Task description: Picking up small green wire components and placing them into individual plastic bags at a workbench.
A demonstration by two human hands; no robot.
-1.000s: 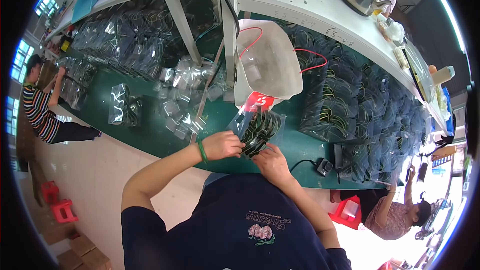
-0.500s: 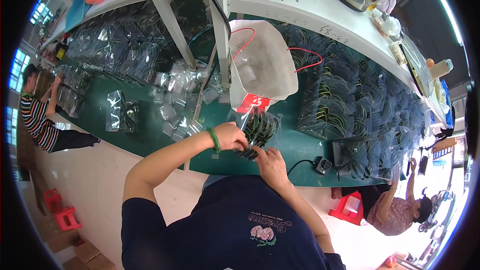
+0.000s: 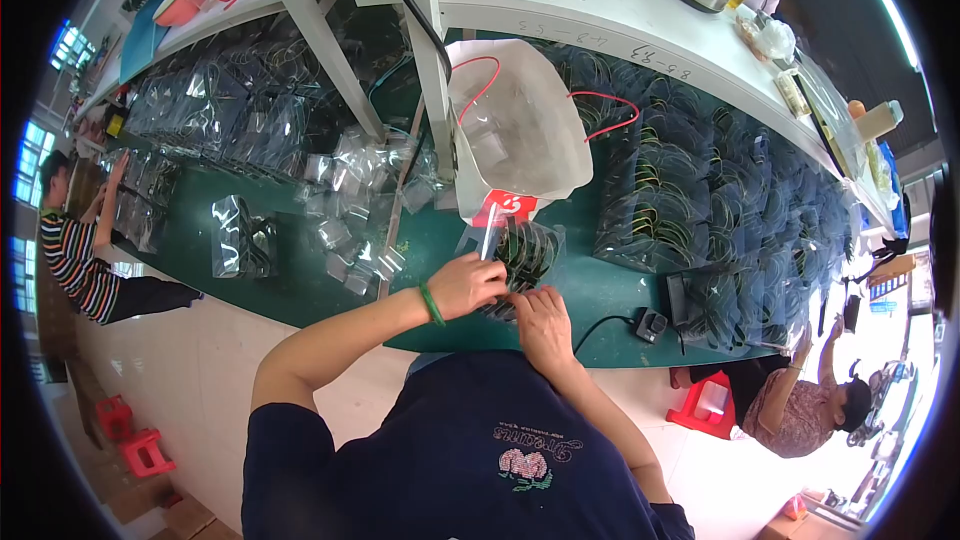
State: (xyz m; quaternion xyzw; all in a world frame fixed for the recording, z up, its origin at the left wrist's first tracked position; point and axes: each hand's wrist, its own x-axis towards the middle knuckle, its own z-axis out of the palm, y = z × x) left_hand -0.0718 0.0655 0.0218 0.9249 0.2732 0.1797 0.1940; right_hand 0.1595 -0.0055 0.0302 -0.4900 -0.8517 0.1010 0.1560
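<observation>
Little has shifted since the earlier frame: the clear bag of green cables (image 3: 520,258) is kept at the near desk (image 3: 300,285) edge, gripped by left hand (image 3: 466,285) and right hand (image 3: 541,325) fingers; bagging seems underway, sealing likely needed next

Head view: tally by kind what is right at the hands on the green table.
Hands: 2, left hand and right hand
Clear bag of dark looped parts: 1
Green wristband: 1
Black cable box: 1
Total: 5
</observation>
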